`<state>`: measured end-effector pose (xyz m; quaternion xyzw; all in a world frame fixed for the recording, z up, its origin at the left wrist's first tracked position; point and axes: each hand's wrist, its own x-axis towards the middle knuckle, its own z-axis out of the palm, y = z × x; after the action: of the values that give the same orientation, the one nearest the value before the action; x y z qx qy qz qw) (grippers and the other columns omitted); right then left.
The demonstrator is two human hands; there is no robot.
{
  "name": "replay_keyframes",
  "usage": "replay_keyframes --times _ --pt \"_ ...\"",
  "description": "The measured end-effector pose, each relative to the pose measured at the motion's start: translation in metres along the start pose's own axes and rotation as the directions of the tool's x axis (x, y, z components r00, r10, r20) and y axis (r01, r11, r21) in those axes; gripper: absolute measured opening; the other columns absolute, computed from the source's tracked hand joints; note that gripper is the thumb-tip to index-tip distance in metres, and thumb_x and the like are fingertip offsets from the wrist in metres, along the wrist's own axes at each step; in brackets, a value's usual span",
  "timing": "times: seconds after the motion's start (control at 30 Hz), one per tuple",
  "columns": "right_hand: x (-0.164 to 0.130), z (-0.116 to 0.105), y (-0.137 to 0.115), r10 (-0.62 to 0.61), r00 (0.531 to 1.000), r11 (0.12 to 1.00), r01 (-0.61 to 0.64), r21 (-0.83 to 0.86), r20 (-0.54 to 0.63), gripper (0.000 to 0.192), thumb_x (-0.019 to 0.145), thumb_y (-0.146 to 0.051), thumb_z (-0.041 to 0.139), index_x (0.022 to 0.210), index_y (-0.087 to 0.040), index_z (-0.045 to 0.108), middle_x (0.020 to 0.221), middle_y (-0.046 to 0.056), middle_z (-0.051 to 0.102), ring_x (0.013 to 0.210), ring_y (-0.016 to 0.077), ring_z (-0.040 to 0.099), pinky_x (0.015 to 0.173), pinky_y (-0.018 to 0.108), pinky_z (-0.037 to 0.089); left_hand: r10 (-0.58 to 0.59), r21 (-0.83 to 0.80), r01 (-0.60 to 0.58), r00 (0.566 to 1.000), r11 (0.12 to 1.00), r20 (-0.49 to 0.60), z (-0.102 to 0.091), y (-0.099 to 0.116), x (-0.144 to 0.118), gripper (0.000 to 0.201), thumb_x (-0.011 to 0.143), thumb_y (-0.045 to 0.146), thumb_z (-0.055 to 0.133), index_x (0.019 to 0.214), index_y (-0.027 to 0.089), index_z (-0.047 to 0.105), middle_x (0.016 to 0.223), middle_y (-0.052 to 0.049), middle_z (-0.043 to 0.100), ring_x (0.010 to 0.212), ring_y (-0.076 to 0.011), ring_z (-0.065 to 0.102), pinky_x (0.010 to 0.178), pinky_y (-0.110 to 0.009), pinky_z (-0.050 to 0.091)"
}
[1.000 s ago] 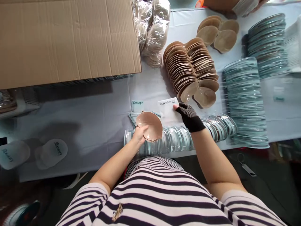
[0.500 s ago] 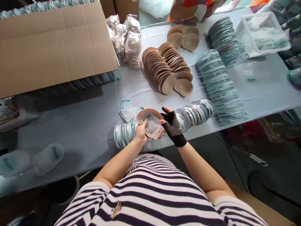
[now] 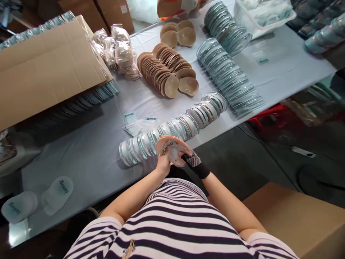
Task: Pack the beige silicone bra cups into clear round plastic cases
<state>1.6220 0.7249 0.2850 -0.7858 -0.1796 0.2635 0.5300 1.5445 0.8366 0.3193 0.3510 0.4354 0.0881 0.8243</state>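
My left hand [image 3: 163, 162] grips a round beige cup [image 3: 174, 144] by its near edge, just above the table's front edge. My right hand [image 3: 192, 159], in a black fingerless glove, presses a small clear packet with a printed card [image 3: 172, 150] into that cup. Both hands meet at the cup, in front of a toppled row of clear round lids [image 3: 172, 129]. Loose printed packets [image 3: 136, 123] lie on the cloth just beyond that row.
A double row of beige cups [image 3: 164, 70] lies mid-table, with clear lid stacks [image 3: 229, 77] to the right. A cardboard flap [image 3: 45, 68] covers the left. Bagged cups [image 3: 118, 50] sit behind. A white basket [image 3: 262, 14], a co-worker's hand [image 3: 188, 4] and a brown box [image 3: 296, 223] are around.
My right hand picked a printed packet off the cloth and brought it back into the cup that my left hand holds. Both hands drew toward my body; the view swung right.
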Motion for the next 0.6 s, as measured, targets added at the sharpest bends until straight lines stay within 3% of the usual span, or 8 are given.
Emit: replay_keyframes --times 0.07,0.13,0.17,0.23,0.3,0.37,0.47,0.6 --pt "-0.009 -0.011 0.008 0.003 0.998 0.998 -0.006 -0.056 -0.055 0.027 0.085 -0.036 0.056 0.105 -0.025 0.07 0.107 0.008 0.074 0.106 0.0267 0.067 0.097 0.045 0.054 0.054 0.154 -0.066 0.996 0.986 0.077 -0.005 -0.006 0.005 0.049 0.075 0.057 0.075 0.11 0.023 0.066 0.115 -0.009 0.071 0.112 -0.0301 0.065 0.098 -0.045 0.052" --pt "-0.016 -0.026 0.014 -0.013 0.984 0.99 -0.013 -0.142 -0.18 0.03 0.084 -0.033 0.051 0.106 -0.022 0.069 0.11 0.01 0.073 0.105 0.0271 0.068 0.097 0.046 0.054 0.228 0.372 -0.317 0.937 0.872 0.264 -0.004 0.003 0.02 0.047 0.082 0.056 0.066 0.117 0.024 0.064 0.121 -0.01 0.069 0.118 -0.0293 0.062 0.102 -0.045 0.049" --pt "-0.018 -0.033 0.017 -0.032 0.962 0.982 -0.021 -0.19 -0.272 0.033 0.084 -0.032 0.048 0.107 -0.02 0.068 0.111 0.012 0.073 0.105 0.0273 0.068 0.097 0.046 0.054 0.331 0.471 -0.495 0.86 0.73 0.389 -0.001 0.013 0.032 0.043 0.087 0.053 0.061 0.119 0.025 0.063 0.123 -0.009 0.067 0.12 -0.0281 0.06 0.105 -0.046 0.047" --pt "-0.02 -0.048 0.022 -0.075 0.885 0.962 -0.058 -0.268 -0.46 0.037 0.083 -0.029 0.044 0.11 -0.018 0.067 0.111 0.014 0.073 0.104 0.0277 0.068 0.096 0.046 0.054 0.414 0.566 -0.773 0.632 0.285 0.655 0.01 0.036 0.062 0.033 0.093 0.043 0.054 0.119 0.025 0.063 0.124 -0.009 0.066 0.122 -0.0258 0.057 0.108 -0.046 0.043" --pt "-0.02 -0.058 0.027 -0.107 0.799 0.945 -0.104 -0.311 -0.592 0.039 0.084 -0.028 0.042 0.112 -0.016 0.067 0.112 0.016 0.072 0.105 0.0284 0.067 0.096 0.046 0.053 0.223 0.507 -0.85 0.471 -0.145 0.853 0.024 0.058 0.092 0.025 0.094 0.034 0.052 0.111 0.024 0.068 0.12 -0.009 0.067 0.12 -0.0255 0.057 0.108 -0.046 0.041" --pt "-0.019 -0.063 0.032 -0.116 0.74 0.937 -0.139 -0.32 -0.663 0.038 0.085 -0.03 0.042 0.11 -0.016 0.067 0.111 0.018 0.071 0.105 0.0292 0.066 0.095 0.047 0.054 -0.054 0.344 -0.856 0.393 -0.386 0.918 0.037 0.07 0.116 0.023 0.093 0.03 0.054 0.107 0.024 0.07 0.117 -0.008 0.069 0.118 -0.0257 0.058 0.107 -0.045 0.041" --pt "-0.021 -0.062 0.038 -0.101 0.69 0.943 -0.164 -0.291 -0.717 0.035 0.087 -0.034 0.042 0.102 -0.016 0.067 0.105 0.017 0.072 0.1 0.0289 0.067 0.09 0.046 0.055 -0.241 0.156 -0.844 0.316 -0.513 0.918 0.043 0.07 0.134 0.028 0.093 0.031 0.052 0.114 0.021 0.068 0.117 -0.01 0.069 0.118 -0.0264 0.057 0.107 -0.044 0.039" --pt "-0.029 -0.055 0.041 -0.071 0.646 0.965 -0.15 -0.217 -0.76 0.037 0.087 -0.039 0.043 0.104 -0.017 0.067 0.103 0.016 0.072 0.096 0.0272 0.068 0.088 0.045 0.056 -0.23 0.098 -0.795 0.287 -0.598 0.93 0.041 0.061 0.135 0.038 0.095 0.033 0.047 0.128 0.02 0.06 0.123 -0.012 0.064 0.119 -0.0276 0.055 0.105 -0.043 0.037"
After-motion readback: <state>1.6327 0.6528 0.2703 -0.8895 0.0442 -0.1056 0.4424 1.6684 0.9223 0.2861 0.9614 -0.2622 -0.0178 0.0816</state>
